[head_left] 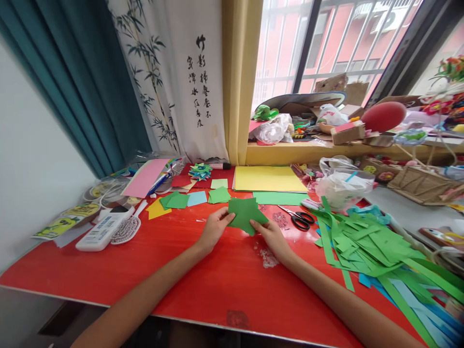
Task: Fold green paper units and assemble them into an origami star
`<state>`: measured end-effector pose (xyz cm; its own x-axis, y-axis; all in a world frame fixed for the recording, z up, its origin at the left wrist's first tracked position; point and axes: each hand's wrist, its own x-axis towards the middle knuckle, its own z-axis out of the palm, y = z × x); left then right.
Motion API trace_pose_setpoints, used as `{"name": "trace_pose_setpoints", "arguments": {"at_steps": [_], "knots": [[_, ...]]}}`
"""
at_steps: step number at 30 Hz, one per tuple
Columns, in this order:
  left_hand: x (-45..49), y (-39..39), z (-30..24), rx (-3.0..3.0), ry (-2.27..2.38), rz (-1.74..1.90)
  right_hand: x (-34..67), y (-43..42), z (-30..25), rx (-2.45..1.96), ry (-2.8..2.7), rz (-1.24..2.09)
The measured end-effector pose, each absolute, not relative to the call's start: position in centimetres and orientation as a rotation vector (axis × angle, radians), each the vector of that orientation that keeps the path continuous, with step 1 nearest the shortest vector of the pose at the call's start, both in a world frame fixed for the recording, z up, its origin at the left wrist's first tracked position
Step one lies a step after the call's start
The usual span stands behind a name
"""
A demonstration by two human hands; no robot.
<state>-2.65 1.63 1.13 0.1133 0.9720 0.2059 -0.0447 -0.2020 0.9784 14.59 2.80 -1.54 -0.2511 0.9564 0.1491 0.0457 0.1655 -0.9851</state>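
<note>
A folded piece of dark green paper (245,213) lies at the middle of the red table (203,285). My left hand (215,228) pinches its left edge, fingers closed on it. At its lower right corner my right hand (272,238) grips the same piece with thumb and fingers. Both forearms reach in from the near edge.
Black-handled scissors (300,218) lie just right of the paper. A heap of green paper strips (366,244) covers the right side. Small green squares (219,195), a yellow sheet (267,178) and a pink sheet (145,176) lie behind. A white remote (103,230) sits left. The windowsill is cluttered.
</note>
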Motion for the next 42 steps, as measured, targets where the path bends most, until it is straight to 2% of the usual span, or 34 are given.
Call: {"name": "trace_pose_setpoints", "arguments": {"at_steps": [9,15,27,42], "knots": [[-3.0,2.2,0.5,1.475,1.200,1.415,14.5,3.0,-1.3,-0.852,-1.396,1.350],[-3.0,2.3,0.1,1.412,1.085,1.314,14.7,3.3,-1.8,-0.945,-1.375,1.216],[-2.8,2.3,0.1,1.375,1.001,1.375,14.6,3.3,-1.7,-0.847,-1.352,1.284],[-3.1,2.6,-0.1,1.418,1.041,1.427,15.3,3.4,-1.7,-1.032,-1.286,1.104]]}}
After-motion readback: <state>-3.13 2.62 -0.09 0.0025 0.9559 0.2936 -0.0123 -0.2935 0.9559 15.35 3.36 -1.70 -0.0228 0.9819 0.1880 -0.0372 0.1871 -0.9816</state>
